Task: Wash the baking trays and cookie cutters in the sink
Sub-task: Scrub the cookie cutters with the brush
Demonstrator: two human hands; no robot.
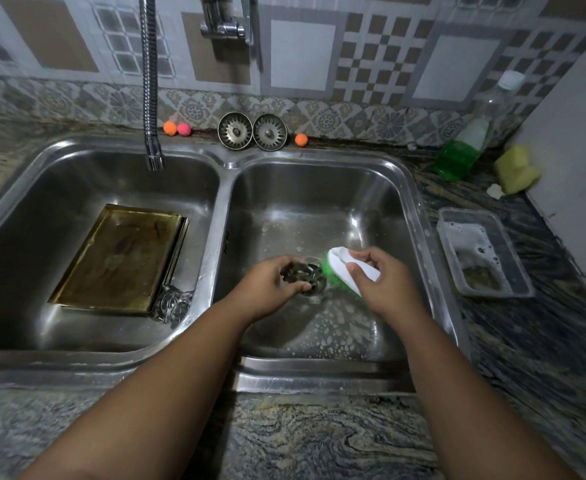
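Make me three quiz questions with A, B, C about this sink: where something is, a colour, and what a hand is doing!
1. Where does the baking tray lie?
A. in the left basin
B. in the right basin
C. on the counter

2. What colour are the bristles of the scrub brush?
A. red
B. green
C. blue

3. What is the left hand doing?
A. hanging empty
B. pressing the faucet
C. holding a cookie cutter

Answers:
1 A, the tray lies flat on the left basin's floor.
2 B, green bristles stick out under the white handle that the right hand grips.
3 C, its fingers curl round the metal cutter.
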